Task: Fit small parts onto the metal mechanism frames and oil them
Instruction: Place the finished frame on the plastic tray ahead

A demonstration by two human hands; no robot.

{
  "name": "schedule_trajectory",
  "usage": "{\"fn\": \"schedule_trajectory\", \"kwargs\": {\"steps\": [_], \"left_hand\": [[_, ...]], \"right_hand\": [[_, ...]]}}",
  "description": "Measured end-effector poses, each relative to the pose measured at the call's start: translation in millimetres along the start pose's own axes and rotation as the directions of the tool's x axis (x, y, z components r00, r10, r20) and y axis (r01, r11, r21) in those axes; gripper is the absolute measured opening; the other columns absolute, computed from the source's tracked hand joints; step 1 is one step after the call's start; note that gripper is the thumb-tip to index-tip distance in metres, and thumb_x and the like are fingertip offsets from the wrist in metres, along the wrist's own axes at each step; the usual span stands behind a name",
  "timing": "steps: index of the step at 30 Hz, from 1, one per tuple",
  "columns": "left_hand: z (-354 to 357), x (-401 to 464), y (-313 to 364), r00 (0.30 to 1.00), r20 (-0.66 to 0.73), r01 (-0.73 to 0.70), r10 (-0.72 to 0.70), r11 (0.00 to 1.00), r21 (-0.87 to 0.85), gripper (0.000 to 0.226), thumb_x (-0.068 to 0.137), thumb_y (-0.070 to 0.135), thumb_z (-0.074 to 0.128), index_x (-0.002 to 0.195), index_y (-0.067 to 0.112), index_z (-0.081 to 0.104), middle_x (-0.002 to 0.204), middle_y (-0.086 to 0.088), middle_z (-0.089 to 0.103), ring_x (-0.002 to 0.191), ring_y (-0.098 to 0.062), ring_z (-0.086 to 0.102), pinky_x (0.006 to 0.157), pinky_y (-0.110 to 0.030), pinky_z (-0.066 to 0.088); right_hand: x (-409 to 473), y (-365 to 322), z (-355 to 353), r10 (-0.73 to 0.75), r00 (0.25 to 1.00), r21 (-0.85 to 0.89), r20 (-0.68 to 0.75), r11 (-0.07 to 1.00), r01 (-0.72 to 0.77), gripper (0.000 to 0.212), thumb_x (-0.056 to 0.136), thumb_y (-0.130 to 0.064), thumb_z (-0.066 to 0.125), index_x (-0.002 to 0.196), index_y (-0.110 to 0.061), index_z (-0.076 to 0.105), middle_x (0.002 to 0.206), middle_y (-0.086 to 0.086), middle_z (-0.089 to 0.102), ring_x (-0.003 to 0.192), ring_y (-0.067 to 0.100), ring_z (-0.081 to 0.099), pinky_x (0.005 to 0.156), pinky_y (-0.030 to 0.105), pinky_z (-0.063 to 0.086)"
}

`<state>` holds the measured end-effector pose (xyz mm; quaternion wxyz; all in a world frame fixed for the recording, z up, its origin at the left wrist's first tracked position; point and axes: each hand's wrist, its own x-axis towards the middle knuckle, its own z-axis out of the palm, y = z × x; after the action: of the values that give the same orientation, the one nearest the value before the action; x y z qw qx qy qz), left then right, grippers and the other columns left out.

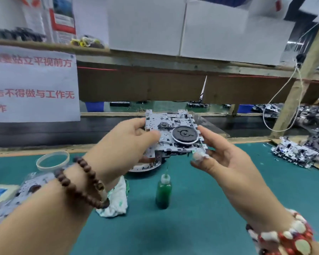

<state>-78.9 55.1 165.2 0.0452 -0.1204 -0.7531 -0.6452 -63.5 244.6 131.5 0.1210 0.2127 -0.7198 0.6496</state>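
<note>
Both hands hold one metal mechanism frame (175,134) up in the air above the middle of the green counter (201,218), tilted so its face with the dark round wheel (185,134) looks toward the camera. The left hand (123,146) has its grip closed on the frame's left edge, thumb over the front face and fingers curled behind. The right hand (226,159) pinches the frame's right edge and near right corner between thumb and fingertips.

Below the frame, the counter has open green surface in the near middle and toward the right. A wooden lip runs along its far edge, and beyond it lies a dark conveyor strip under a low wooden shelf that closes the room overhead. A slanted wooden post (300,78) stands at the far right with a white cord looped beside it.

A small bottle of green oil (163,190) stands upright on the counter, near, just below the held frame, its thin nozzle pointing up. A shallow dish (145,167) of small parts sits behind it, partly hidden by the left hand. A white rag (116,199) lies left of the bottle, and a clear tape ring (52,161) lies farther left. More frames are piled at the right edge (293,153) and at the near left (26,190).

A white sign (32,83) at left carries red Chinese characters, partly readable: "站立平视前方" and "不得做与工作无".
</note>
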Motion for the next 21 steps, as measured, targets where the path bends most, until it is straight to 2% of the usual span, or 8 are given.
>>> {"fn": "schedule_trajectory", "kwargs": {"steps": [1,3,5,7,11,16,19,21], "left_hand": [[4.9,9.5,1.3,0.999,0.049,0.016,-0.016,1.000,-0.003,0.020,0.085,0.022,0.062,0.105,0.020,0.057,0.091,-0.003,0.054,0.084,-0.014,0.055,0.063,-0.026,0.055],[12.0,29.9,-1.1,0.984,0.167,0.065,-0.063,0.998,-0.006,0.054,0.069,0.030,0.071,0.116,0.018,0.048,0.092,-0.002,0.054,0.079,-0.010,0.058,0.061,-0.021,0.053],[18.3,48.0,-5.7,0.961,0.259,0.101,-0.097,0.995,0.000,0.056,0.044,0.035,0.076,0.091,0.023,0.047,0.087,-0.005,0.054,0.073,-0.010,0.057,0.065,-0.022,0.049],[25.2,67.3,-16.7,0.942,0.310,0.122,-0.130,0.991,0.048,0.057,0.035,0.035,0.079,0.076,0.028,0.040,0.089,-0.010,0.049,0.079,-0.018,0.052,0.073,-0.029,0.045],[36.7,118.2,-54.2,0.937,0.314,0.104,-0.152,0.981,0.164,0.051,0.060,0.011,0.084,0.077,0.031,0.040,0.084,-0.010,0.042,0.076,-0.021,0.044,0.070,-0.037,0.039],[49.2,185.5,-86.0,0.932,0.299,0.112,-0.208,0.945,0.307,0.054,0.066,0.015,0.081,0.076,0.031,0.031,0.080,-0.005,0.038,0.074,-0.019,0.041,0.066,-0.032,0.041],[53.7,221.0,-102.5,0.924,0.284,0.136,-0.255,0.915,0.380,0.049,0.068,0.017,0.080,0.099,0.022,0.042,0.073,0.000,0.038,0.064,-0.013,0.041,0.059,-0.023,0.044],[55.3,242.0,-115.0,0.921,0.277,0.143,-0.275,0.898,0.416,0.079,0.070,0.017,0.078,0.135,0.008,0.036,0.072,-0.002,0.043,0.061,-0.009,0.039,0.057,-0.024,0.044]], "right_hand": [[7.6,4.8,-8.5,0.021,1.000,0.008,0.004,1.000,-0.021,0.061,0.061,-0.036,0.067,0.121,-0.033,0.053,0.110,-0.023,0.066,0.100,-0.002,0.062,0.085,0.022,0.053],[21.0,17.4,-24.0,0.066,0.997,0.042,0.026,0.997,-0.067,0.052,0.064,-0.032,0.064,0.115,-0.031,0.055,0.106,-0.024,0.067,0.096,-0.003,0.063,0.083,0.023,0.054],[32.2,33.1,-36.1,0.098,0.995,0.061,0.034,0.993,-0.100,0.047,0.065,-0.029,0.063,0.112,-0.030,0.056,0.105,-0.023,0.068,0.094,-0.002,0.064,0.080,0.020,0.054],[42.2,50.4,-45.5,0.130,0.991,0.083,0.028,0.988,-0.132,0.046,0.065,-0.027,0.064,0.111,-0.028,0.058,0.105,-0.020,0.068,0.092,-0.001,0.064,0.080,0.021,0.054],[72.6,84.4,-62.1,0.195,0.981,0.079,0.006,0.978,-0.195,0.038,0.073,-0.017,0.065,0.108,-0.030,0.057,0.102,-0.021,0.069,0.088,-0.003,0.064,0.080,0.021,0.054],[127.3,124.4,-82.1,0.272,0.962,-0.018,-0.018,0.962,-0.272,0.048,0.086,-0.004,0.060,0.130,-0.020,0.047,0.119,-0.006,0.057,0.089,-0.002,0.063,0.078,0.018,0.054],[155.0,151.2,-89.3,0.301,0.954,-0.088,-0.008,0.950,-0.301,0.055,0.087,-0.006,0.059,0.137,-0.017,0.040,0.126,-0.003,0.051,0.093,-0.006,0.060,0.079,0.018,0.054],[171.2,170.0,-91.7,0.320,0.947,-0.121,-0.008,0.940,-0.319,0.057,0.088,-0.008,0.059,0.140,-0.016,0.037,0.135,0.001,0.047,0.101,-0.003,0.056,0.078,0.019,0.053]]}}
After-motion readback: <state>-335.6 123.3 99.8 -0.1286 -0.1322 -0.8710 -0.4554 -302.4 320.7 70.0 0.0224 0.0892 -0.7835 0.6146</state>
